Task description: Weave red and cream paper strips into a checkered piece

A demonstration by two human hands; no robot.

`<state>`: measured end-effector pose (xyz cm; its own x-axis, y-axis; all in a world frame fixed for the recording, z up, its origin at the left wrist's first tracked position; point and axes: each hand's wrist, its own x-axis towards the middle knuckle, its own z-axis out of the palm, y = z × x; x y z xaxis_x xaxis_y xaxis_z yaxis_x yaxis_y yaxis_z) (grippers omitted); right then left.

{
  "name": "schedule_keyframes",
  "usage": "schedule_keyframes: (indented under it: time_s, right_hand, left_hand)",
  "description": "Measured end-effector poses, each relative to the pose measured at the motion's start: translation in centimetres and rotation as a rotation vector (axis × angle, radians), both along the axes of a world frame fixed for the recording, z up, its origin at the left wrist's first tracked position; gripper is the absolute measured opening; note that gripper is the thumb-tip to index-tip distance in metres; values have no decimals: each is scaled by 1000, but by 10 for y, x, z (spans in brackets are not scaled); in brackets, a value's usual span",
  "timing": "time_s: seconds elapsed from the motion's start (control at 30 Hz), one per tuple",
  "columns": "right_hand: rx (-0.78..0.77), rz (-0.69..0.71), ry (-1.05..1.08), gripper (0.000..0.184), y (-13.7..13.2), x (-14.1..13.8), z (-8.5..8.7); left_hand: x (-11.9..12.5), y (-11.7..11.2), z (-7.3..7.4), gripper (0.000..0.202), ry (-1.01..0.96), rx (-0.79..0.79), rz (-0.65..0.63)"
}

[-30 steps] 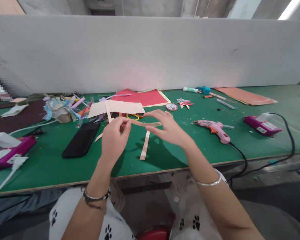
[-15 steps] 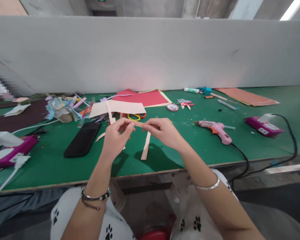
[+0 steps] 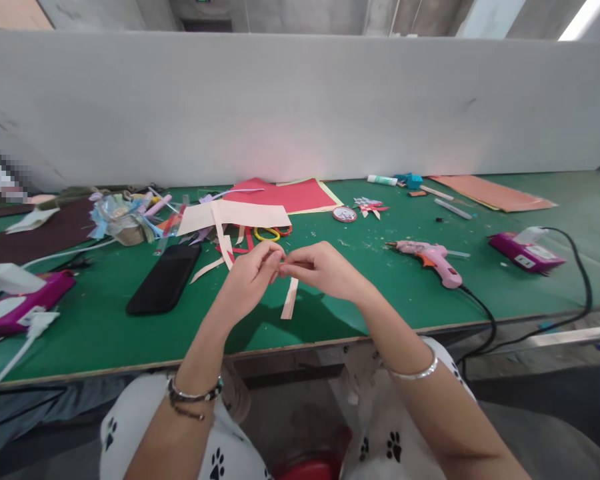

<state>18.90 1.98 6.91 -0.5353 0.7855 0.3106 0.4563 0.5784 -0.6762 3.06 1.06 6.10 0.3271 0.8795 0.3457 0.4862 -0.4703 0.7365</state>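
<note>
My left hand (image 3: 250,280) and my right hand (image 3: 327,272) meet above the front of the table, fingertips touching. Both are closed in a pinch on a pale paper strip, now almost wholly hidden by the fingers. Under my right hand another pale paper strip (image 3: 289,303) lies on the green tabletop. Behind my left hand are curled pale strips (image 3: 221,230) and some red strips (image 3: 249,239). A wide cream paper piece (image 3: 255,215) lies further back, over yellow and red scissor-like handles (image 3: 267,235).
A black phone (image 3: 164,280) lies left of my hands. To the right are a pink glue gun (image 3: 433,257) with its cord and a purple power socket (image 3: 527,253). Red paper (image 3: 290,195), a round tin-like disc (image 3: 345,214) and a glue stick (image 3: 382,180) are further back.
My hands have drawn together and slightly down. The strip that was stretched between them is now hidden in the fingers. More of the red and pale strips behind my left hand shows.
</note>
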Motion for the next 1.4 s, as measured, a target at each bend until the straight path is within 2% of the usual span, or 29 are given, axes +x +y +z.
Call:
schedule_keyframes:
  time_s: [0.13, 0.3, 0.37, 0.57, 0.7, 0.83, 0.93, 1.07, 1.27, 1.4]
  right_hand:
    - [-22, -19, -6, 27, 0, 1, 0]
    - [-21, -41, -23, 24, 0, 2, 1]
    - [-29, -38, -7, 25, 1, 3, 2]
    - [-100, -59, 64, 27, 1, 10, 7]
    - [-116, -73, 96, 25, 1, 12, 8]
    - [-117, -67, 97, 26, 2, 12, 8]
    - [-120, -60, 82, 26, 2, 11, 7]
    - [-107, -65, 50, 25, 1, 10, 7]
    - [-107, -73, 49, 24, 1, 10, 7]
    - [-108, -83, 53, 25, 3, 13, 6]
  left_hand:
    - [-5, 0, 2, 23, 83, -15, -60]
    - [-10, 1, 3, 25, 188, 48, -37]
    - [-10, 1, 3, 22, 139, 41, -31]
    - [-11, 5, 2, 14, -232, -67, 71]
    - [-14, 7, 4, 10, -334, -100, 126]
    - [-15, 6, 5, 15, -338, -111, 158]
    - [-13, 5, 5, 21, -306, -122, 126]
    - [-10, 4, 5, 20, -245, -114, 79]
    - [-13, 4, 4, 19, -223, -76, 125]
    - [-16, 4, 5, 17, -222, -90, 113]
